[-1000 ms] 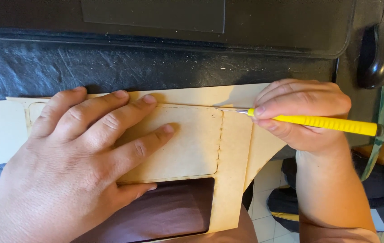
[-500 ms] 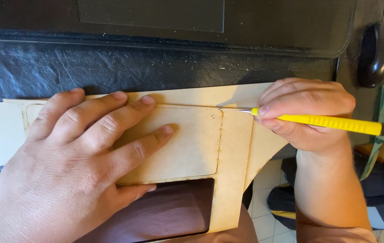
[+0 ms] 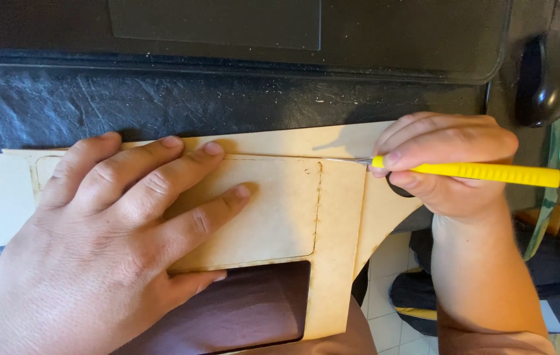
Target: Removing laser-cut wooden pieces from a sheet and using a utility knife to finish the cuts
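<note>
Knife: yellow-handled craft knife [image 3: 470,171] sits in my right hand [image 3: 447,167]; it lies almost level across the view, long axis running left to right.
Knife heading: thin metal blade points left, toward my other hand; butt end of the handle points right, toward the desk edge.
Blade tip: rests on the tan sheet [image 3: 342,217] at the top scored line, just right of the panel's upper right corner.
Right hand: closed around the handle near its front end, fingers curled over, thumb underneath; it lies right of the work and is the nearer hand to the cut line.
Left hand [image 3: 106,243]: open and flat, fingers spread, pressing down on the rectangular panel [image 3: 273,220]; it grips nothing.
Panel: rounded rectangle outlined by dark scorched lines, lying inside the sheet; I cannot tell whether it is fully free.
Key relation: blade and top score line share the same left-right axis; my left fingertips lie left of and below the tip, well apart from it.
Sheet: thin, tan, browned along its edges, with an open rectangular window [image 3: 240,312] below the panel showing dark reddish cloth.
Support: sheet lies on a black, scuffed desk surface [image 3: 161,105] and overhangs its near edge.
Surroundings: black computer mouse [image 3: 546,75] at upper right; tiled floor [image 3: 391,263] visible below.
</note>
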